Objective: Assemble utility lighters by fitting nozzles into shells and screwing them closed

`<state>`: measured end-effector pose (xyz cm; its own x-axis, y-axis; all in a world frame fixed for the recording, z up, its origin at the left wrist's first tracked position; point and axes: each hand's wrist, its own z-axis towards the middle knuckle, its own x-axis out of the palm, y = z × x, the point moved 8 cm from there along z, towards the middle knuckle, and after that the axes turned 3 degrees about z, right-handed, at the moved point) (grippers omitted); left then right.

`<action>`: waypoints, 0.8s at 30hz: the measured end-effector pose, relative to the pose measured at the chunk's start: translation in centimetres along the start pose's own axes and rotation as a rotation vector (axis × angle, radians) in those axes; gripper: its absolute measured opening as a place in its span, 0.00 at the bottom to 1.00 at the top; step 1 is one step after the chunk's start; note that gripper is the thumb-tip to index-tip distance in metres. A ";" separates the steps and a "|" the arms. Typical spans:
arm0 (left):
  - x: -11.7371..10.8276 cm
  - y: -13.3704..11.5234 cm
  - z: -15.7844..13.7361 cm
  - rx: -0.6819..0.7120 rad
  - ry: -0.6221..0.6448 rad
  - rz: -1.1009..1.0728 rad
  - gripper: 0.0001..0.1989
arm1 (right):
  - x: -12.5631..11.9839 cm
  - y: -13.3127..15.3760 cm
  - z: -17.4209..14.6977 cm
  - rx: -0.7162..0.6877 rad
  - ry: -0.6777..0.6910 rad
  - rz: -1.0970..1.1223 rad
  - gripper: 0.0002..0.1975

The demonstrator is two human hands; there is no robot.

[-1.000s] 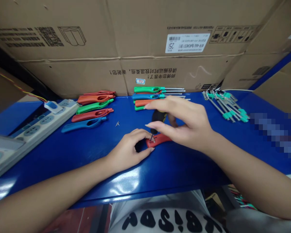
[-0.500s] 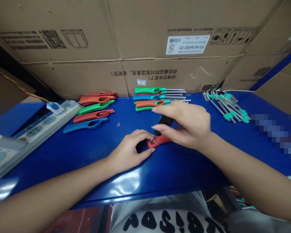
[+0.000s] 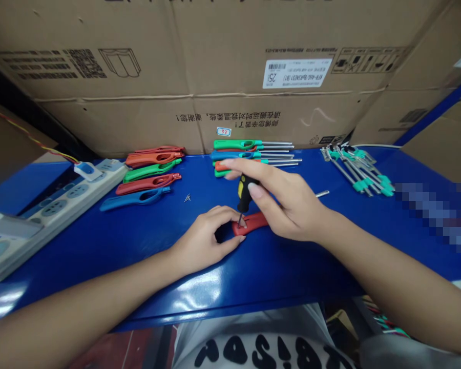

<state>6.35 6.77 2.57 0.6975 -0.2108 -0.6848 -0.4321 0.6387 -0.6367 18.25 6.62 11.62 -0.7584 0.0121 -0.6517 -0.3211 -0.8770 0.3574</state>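
Observation:
A red lighter (image 3: 256,222) lies on the blue table, its metal tube poking out beyond my right hand. Thumb and fingers of my left hand (image 3: 211,233) pinch the lighter's handle end from both sides. My right hand (image 3: 288,197) grips a black and yellow screwdriver (image 3: 244,195), which stands nearly upright with its tip on the handle end, between my left thumb and fingers. The tip's exact seat is too small to make out. My right hand covers the lighter's middle. Left of my hands lies a small heap of screws (image 3: 187,197).
Several coloured handle shells (image 3: 149,182) lie at the back left, beside a white power strip (image 3: 61,207). Lighters with metal tubes (image 3: 238,144) rest at the back middle. Metal tube parts (image 3: 359,166) are piled at the right. Cardboard (image 3: 223,61) walls the table's back.
The screwdriver has swung from a slant to nearly upright over the red handle. My right hand has shifted left with it, uncovering the lighter's tube end. My left hand has stayed put.

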 end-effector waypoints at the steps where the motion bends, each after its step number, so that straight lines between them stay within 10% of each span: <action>1: 0.0 0.0 0.0 -0.002 0.003 0.001 0.07 | 0.5 -0.3 0.0 0.060 0.037 0.095 0.22; 8: -0.1 0.0 0.0 -0.002 -0.023 0.035 0.08 | -0.8 0.6 -0.5 -0.108 -0.203 -0.121 0.17; 14: 0.1 -0.1 0.1 -0.007 0.003 -0.002 0.08 | 0.2 -0.5 -0.1 0.113 -0.013 0.175 0.23; 21: 0.0 0.0 0.0 -0.002 -0.004 -0.007 0.08 | -1.5 1.3 -0.3 -0.119 -0.246 -0.181 0.12; 24: 0.0 0.0 0.1 -0.008 -0.001 -0.016 0.07 | -1.2 0.7 0.2 0.001 -0.178 -0.043 0.17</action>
<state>6.41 6.83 2.59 0.7051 -0.2197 -0.6743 -0.4258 0.6292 -0.6502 18.80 6.03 12.75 -0.8325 0.1346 -0.5374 -0.3560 -0.8732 0.3328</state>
